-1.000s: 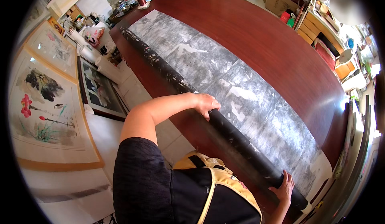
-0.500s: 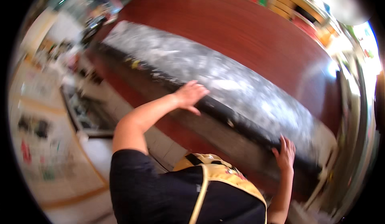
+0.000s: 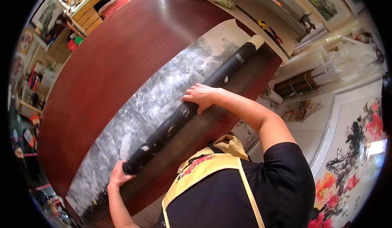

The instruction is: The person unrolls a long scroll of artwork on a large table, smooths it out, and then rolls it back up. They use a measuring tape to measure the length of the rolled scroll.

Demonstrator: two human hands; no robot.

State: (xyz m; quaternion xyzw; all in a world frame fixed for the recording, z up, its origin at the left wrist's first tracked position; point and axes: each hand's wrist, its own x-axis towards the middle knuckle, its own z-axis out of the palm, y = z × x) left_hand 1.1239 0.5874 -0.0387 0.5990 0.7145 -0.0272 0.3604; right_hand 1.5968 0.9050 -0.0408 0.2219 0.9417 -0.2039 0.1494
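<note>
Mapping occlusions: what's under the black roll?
Mottled grey sheet shows beyond the black roll, reddish table on its near side. Directly beneath is covered: can't tell sheet or bare table.

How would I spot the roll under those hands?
Find the big reddish table, then the mottled grey sheet across it. Along its near side, under the left hand and right hand, lies the long roll: its black outside sets it apart from the paler sheet.

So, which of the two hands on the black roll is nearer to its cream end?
The right hand, laid across the upper part of the black roll, is nearer; the left hand sits lower, farther from the cream end.
</note>
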